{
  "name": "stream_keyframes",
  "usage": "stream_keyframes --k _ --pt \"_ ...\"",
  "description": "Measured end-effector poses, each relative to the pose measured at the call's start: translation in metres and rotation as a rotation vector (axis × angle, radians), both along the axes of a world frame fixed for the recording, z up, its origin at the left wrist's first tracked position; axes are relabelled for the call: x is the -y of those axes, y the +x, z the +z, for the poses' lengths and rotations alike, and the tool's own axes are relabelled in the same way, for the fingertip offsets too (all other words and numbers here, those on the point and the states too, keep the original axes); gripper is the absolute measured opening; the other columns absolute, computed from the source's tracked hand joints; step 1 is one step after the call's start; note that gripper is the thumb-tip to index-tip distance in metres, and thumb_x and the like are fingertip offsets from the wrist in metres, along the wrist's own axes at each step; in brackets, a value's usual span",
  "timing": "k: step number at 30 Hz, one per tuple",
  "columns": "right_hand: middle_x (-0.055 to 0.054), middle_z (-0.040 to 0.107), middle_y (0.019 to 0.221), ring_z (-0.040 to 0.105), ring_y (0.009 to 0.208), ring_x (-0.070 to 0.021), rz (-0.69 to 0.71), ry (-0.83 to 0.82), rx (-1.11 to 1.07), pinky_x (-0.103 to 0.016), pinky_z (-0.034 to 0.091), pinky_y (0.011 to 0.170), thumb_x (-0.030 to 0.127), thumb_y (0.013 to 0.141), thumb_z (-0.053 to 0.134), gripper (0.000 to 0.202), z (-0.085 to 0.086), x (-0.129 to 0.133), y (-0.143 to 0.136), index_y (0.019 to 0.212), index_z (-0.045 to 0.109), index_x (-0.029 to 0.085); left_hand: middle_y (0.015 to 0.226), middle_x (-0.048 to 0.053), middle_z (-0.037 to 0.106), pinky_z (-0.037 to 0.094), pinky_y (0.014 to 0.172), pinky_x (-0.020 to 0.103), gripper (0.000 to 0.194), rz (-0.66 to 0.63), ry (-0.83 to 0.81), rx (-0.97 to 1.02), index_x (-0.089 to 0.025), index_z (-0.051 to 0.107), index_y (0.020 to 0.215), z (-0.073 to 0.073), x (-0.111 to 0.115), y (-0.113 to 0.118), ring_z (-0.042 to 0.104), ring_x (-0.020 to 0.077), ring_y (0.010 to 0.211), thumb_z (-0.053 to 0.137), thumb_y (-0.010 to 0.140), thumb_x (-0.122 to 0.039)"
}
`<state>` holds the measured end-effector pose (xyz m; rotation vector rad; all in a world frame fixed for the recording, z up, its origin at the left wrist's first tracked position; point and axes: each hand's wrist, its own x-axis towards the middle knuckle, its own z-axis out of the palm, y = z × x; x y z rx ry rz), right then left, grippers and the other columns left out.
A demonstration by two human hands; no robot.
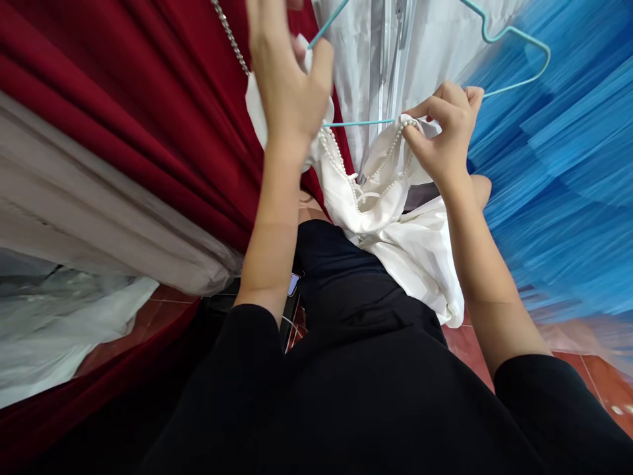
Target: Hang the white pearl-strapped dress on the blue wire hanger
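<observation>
A white satin garment (405,244) with pearl-bead straps (341,161) hangs in front of me over a light blue wire hanger (519,36). My left hand (289,79) is raised and grips the garment's left shoulder fabric where it meets the hanger. My right hand (448,132) pinches the right pearl strap and white cloth against the hanger's bottom bar (361,123). The garment's lower part drapes down over my black clothing.
A dark red gown (123,99) with a beaded strap hangs at left over grey and white fabric (74,218). A blue ruffled tulle dress (568,185) fills the right. White clothes in clear covers hang behind. Red floor tiles (593,382) show below.
</observation>
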<state>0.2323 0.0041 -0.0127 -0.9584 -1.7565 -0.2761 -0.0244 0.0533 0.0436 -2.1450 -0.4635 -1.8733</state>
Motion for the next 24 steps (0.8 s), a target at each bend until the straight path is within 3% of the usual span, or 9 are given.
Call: stream_keyframes --k 2,3,6,9,12,16,18,20,24 --pt "-0.004 0.055 0.082 0.048 0.083 -0.0247 0.005 -0.031 0.002 -0.051 0.035 0.098 0.052 0.090 0.059 0.025 0.001 0.002 0.001 0.077 0.061 0.030 0.105 0.006 0.050 0.046 0.087 0.041 0.027 0.158 0.063 -0.018 -0.026 0.054 0.111 -0.009 0.032 0.035 0.052 0.0274 0.100 0.066 0.089 -0.015" --pt "-0.004 0.056 0.084 0.049 0.084 -0.0255 -0.005 -0.046 0.004 -0.052 0.035 0.099 0.052 0.091 0.057 0.026 0.001 0.004 0.001 0.077 0.060 0.030 0.105 0.007 0.052 0.044 0.090 0.043 0.023 0.141 0.082 -0.029 -0.027 0.054 0.108 -0.016 0.046 0.050 0.052 0.0295 0.101 0.063 0.090 -0.016" --pt "-0.005 0.058 0.086 0.051 0.086 -0.0260 -0.035 -0.048 0.020 -0.053 0.035 0.099 0.050 0.093 0.052 0.028 0.001 0.006 0.001 0.080 0.061 0.027 0.100 0.006 0.058 0.043 0.090 0.038 0.027 0.048 -0.283 -0.213 -0.028 0.053 0.109 -0.041 0.068 0.081 0.056 0.0247 0.099 0.046 0.095 -0.006" --pt "-0.004 0.061 0.090 0.052 0.091 -0.0252 0.042 -0.050 0.049 -0.052 0.033 0.100 0.048 0.091 0.054 0.021 -0.005 0.003 0.003 0.087 0.063 0.029 0.103 0.006 0.057 0.041 0.092 0.034 0.031 0.034 -0.431 -0.226 -0.023 0.056 0.106 -0.061 0.057 0.085 0.053 0.0196 0.103 0.035 0.097 -0.001" --pt "-0.004 0.061 0.105 0.049 0.108 -0.0279 0.133 -0.067 0.059 -0.053 0.029 0.104 0.043 0.086 0.061 0.012 -0.017 -0.001 0.010 0.093 0.063 0.032 0.105 0.005 0.057 0.042 0.092 0.031 0.033 0.024 -0.449 -0.241 -0.021 0.058 0.106 -0.068 0.035 0.076 0.053 0.0164 0.102 0.037 0.095 0.002" --pt "-0.012 0.046 0.125 0.034 0.129 -0.0344 -0.012 0.067 -0.242 -0.056 0.027 0.104 0.018 0.084 0.057 0.016 -0.028 -0.004 0.031 0.098 0.057 0.025 0.093 0.005 0.058 0.046 0.081 0.033 0.026 0.041 -0.380 -0.223 -0.022 0.062 0.096 -0.068 0.025 0.064 0.057 0.0190 0.091 0.040 0.103 -0.011" --pt "-0.014 0.044 0.117 0.039 0.122 -0.0331 -0.181 0.170 -0.441 -0.052 0.034 0.098 0.005 0.080 0.049 0.023 -0.025 -0.009 0.048 0.095 0.050 0.023 0.090 0.006 0.058 0.048 0.079 0.035 0.027 0.051 -0.361 -0.197 -0.023 0.063 0.094 -0.069 0.028 0.059 0.060 0.0218 0.090 0.039 0.106 -0.022" --pt "-0.010 0.044 0.101 0.048 0.098 -0.0263 -0.287 0.272 -0.532 -0.040 0.042 0.082 -0.005 0.072 0.043 0.032 -0.012 -0.017 0.067 0.087 0.042 0.023 0.091 0.007 0.058 0.049 0.080 0.036 0.027 0.054 -0.361 -0.185 -0.024 0.065 0.095 -0.070 0.032 0.055 0.062 0.0241 0.092 0.041 0.107 -0.030" --pt "-0.002 0.040 0.080 0.039 0.064 -0.0153 -0.194 0.367 -0.405 -0.027 0.033 0.058 -0.013 0.066 0.037 0.041 0.031 -0.024 0.092 0.077 0.034 0.026 0.095 0.008 0.059 0.050 0.083 0.038 0.026 0.024 -0.393 -0.188 -0.024 0.067 0.099 -0.072 0.035 0.054 0.062 0.0263 0.095 0.043 0.106 -0.032"
